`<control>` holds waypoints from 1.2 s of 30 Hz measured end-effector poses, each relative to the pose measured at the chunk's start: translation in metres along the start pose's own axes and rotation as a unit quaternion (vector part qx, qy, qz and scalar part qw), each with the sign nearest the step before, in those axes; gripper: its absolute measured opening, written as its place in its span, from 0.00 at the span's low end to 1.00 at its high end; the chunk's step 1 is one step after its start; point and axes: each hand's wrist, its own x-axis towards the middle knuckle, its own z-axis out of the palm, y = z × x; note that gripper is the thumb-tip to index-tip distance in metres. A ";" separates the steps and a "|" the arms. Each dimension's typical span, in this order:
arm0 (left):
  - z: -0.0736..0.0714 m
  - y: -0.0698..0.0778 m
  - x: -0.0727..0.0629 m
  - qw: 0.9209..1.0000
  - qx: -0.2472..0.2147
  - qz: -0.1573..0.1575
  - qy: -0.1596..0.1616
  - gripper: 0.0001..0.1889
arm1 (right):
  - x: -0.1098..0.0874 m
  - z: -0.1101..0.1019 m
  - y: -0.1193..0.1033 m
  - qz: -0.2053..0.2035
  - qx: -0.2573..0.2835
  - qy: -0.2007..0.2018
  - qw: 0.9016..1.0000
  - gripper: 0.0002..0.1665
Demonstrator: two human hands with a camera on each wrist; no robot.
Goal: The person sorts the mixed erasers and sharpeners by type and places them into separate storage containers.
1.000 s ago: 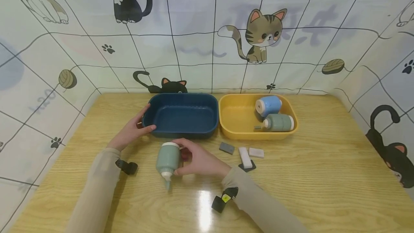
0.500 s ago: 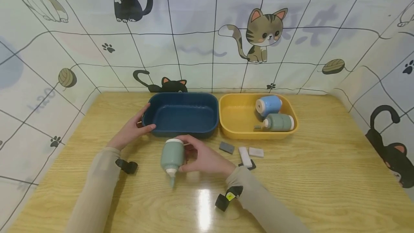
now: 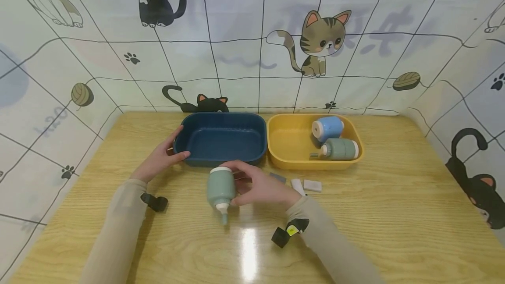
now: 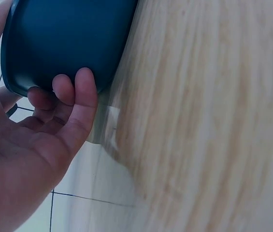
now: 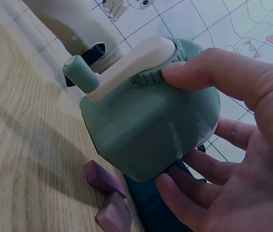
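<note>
My right hand (image 3: pixel 260 186) grips a green hand-crank pencil sharpener (image 3: pixel 221 185) in front of the blue box, its crank pointing toward me. In the right wrist view the thumb presses by the ribbed ring of the sharpener (image 5: pixel 146 130), and the other fingers lie under and behind its body. The white crank arm with its green knob (image 5: pixel 80 72) stands out over the table. At the left end of the dark blue box (image 3: pixel 225 143), my left hand (image 3: pixel 159 157) holds the corner. Its curled fingers (image 4: pixel 85 89) touch the box's outer wall in the left wrist view.
A yellow box (image 3: pixel 292 143) stands right beside the blue one, with a blue sharpener (image 3: pixel 328 128) and a second green sharpener (image 3: pixel 341 149) inside. Several erasers lie before it, among them a white eraser (image 3: pixel 312 186) and a grey eraser (image 3: pixel 278 177). A cat-patterned cloth (image 3: pixel 236 56) backs the table.
My right hand has carried the sharpener to the right and slightly away from me, now overlapping some of the erasers in the head view. The left hand stays at the blue box.
</note>
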 end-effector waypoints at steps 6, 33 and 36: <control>0.000 -0.001 0.001 1.000 -0.009 -0.002 -0.003 0.44 | -0.005 -0.009 -0.001 -0.007 -0.022 0.000 1.000 0.44; 0.000 -0.004 0.000 1.000 -0.024 0.003 -0.005 0.45 | -0.029 -0.048 -0.014 -0.013 -0.079 0.043 0.996 0.46; 0.000 -0.003 0.000 1.000 -0.029 0.001 -0.006 0.45 | -0.031 -0.052 -0.018 -0.013 -0.073 0.052 0.996 0.46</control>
